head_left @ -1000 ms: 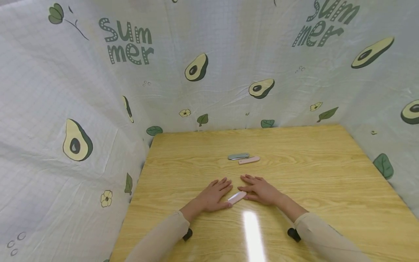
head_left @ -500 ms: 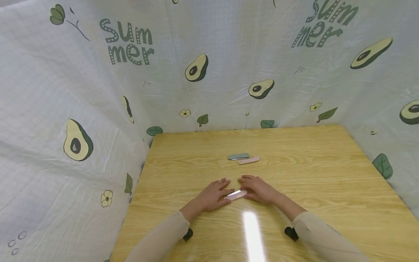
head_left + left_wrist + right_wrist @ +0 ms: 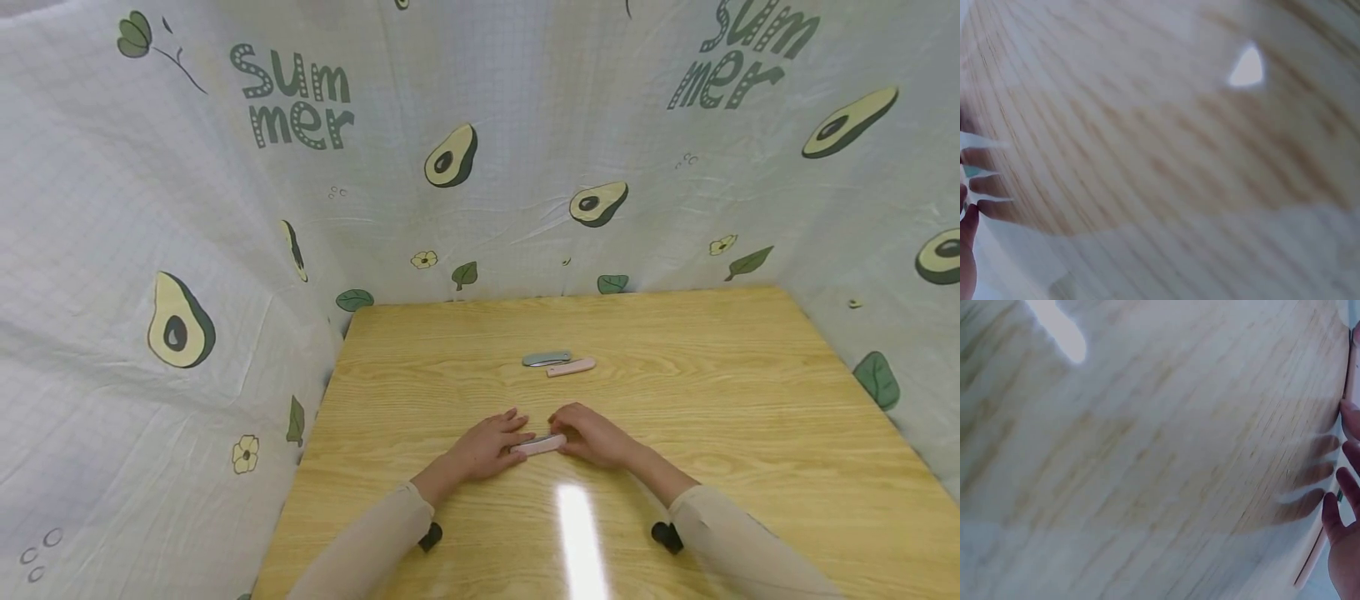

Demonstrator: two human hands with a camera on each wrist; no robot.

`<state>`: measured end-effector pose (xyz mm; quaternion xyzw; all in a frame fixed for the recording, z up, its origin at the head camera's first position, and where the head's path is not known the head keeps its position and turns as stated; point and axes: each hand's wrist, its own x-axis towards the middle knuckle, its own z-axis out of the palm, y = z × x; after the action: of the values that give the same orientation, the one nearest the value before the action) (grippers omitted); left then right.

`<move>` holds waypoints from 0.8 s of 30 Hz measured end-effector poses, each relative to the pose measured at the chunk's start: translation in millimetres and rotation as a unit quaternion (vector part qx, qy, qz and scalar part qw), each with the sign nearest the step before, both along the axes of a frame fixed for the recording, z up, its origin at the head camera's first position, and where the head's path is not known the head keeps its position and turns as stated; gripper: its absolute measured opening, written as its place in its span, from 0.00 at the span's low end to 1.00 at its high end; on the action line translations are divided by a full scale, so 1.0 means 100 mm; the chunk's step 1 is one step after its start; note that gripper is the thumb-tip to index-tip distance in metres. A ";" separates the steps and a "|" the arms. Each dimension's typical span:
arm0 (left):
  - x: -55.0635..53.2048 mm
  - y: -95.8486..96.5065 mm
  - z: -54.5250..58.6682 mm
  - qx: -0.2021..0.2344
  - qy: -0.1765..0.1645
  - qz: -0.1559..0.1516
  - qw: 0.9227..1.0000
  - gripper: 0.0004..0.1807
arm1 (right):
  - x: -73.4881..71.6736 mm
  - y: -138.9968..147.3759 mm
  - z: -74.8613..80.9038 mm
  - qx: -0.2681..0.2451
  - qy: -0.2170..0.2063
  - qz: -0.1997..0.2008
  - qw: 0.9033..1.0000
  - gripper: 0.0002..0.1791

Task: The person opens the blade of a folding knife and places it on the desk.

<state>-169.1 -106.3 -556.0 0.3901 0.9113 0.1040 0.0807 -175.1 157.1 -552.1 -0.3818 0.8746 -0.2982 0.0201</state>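
A pink folding knife point(image 3: 542, 445) lies crosswise between both hands, close over the wooden table, with a thin dark line along its upper edge in the head view. My left hand point(image 3: 483, 446) pinches its left end between thumb and index finger, the other fingers spread forward. At the opposite end, my right hand point(image 3: 594, 435) grips the knife with curled fingers and thumb. The left wrist view catches only a few left fingers point(image 3: 967, 231) at its edge. Part of my right hand point(image 3: 1346, 550) shows at the right side of the right wrist view.
Farther back lie a grey-green folding knife point(image 3: 547, 359) and a second pink one point(image 3: 572, 367), side by side. Bright light reflects off the glossy wooden table point(image 3: 420, 367). A white avocado-print cloth point(image 3: 525, 242) hangs around its back and sides.
The right fingers have curled in around the pink knife. Its left end has swung away from me, so it lies flatter across the view, and the left thumb and index finger have closed on it.
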 end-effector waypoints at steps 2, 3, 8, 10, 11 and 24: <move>-0.01 -0.01 0.00 0.013 0.004 -0.003 1.000 0.23 | 0.00 0.00 -0.01 -0.002 0.001 -0.006 1.000 0.09; -0.01 -0.01 0.00 0.022 0.005 -0.004 1.000 0.22 | 0.00 0.00 -0.02 -0.001 0.004 -0.008 1.000 0.09; -0.04 -0.03 0.00 0.062 -0.009 0.008 0.998 0.19 | 0.01 0.00 -0.04 -0.009 -0.008 -0.014 1.000 0.06; -0.05 -0.03 0.01 0.073 -0.023 0.027 0.997 0.19 | 0.01 0.00 -0.04 -0.019 -0.033 -0.023 0.999 0.06; -0.06 -0.04 0.01 0.078 -0.029 0.038 0.996 0.19 | 0.01 0.00 -0.04 -0.024 -0.047 -0.029 0.998 0.05; -0.11 -0.01 0.05 0.260 -0.165 0.181 0.934 0.12 | -0.05 0.05 -0.03 -0.120 -0.211 -0.102 0.965 0.06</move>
<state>-180.2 -107.6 -550.8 0.2029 0.8814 0.4133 0.1054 -180.4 162.0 -555.4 -0.2188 0.8427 -0.4751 0.1277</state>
